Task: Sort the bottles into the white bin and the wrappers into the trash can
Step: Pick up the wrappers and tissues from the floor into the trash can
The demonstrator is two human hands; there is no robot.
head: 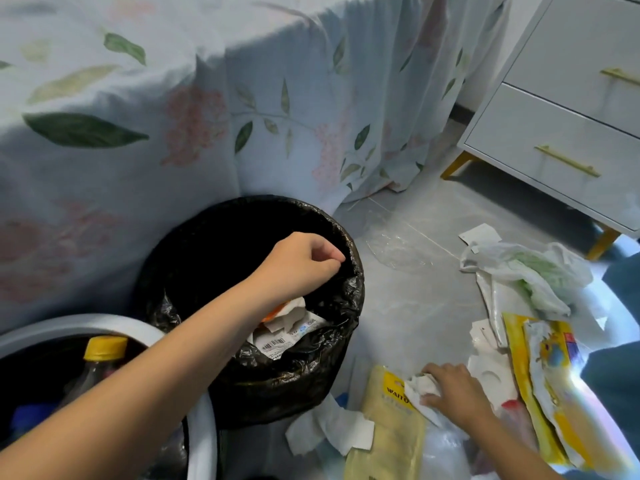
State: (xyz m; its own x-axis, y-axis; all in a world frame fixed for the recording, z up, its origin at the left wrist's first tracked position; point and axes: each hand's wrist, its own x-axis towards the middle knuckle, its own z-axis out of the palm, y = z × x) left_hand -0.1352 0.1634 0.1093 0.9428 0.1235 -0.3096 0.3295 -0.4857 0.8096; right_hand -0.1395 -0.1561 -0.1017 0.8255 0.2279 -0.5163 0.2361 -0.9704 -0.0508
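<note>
The trash can (349, 289), lined with a black bag, stands in the middle with paper wrappers (287, 327) inside. My left hand (304, 263) hovers over its opening, fingers curled loosely, holding nothing that I can see. At the lower left is the white bin (204, 441), and in it a bottle with a yellow cap (104, 351). My right hand (453, 389) rests on the floor pile at the lower right, fingers closed on a crumpled white wrapper (420, 388).
Loose wrappers cover the floor at right: a pale yellow packet (391, 420), a bright yellow packet (550, 382), white paper (329, 431), a white plastic bag (526, 271), clear film (394, 247). A floral cloth (173, 109) hangs behind the can. A white drawer cabinet (571, 109) stands top right.
</note>
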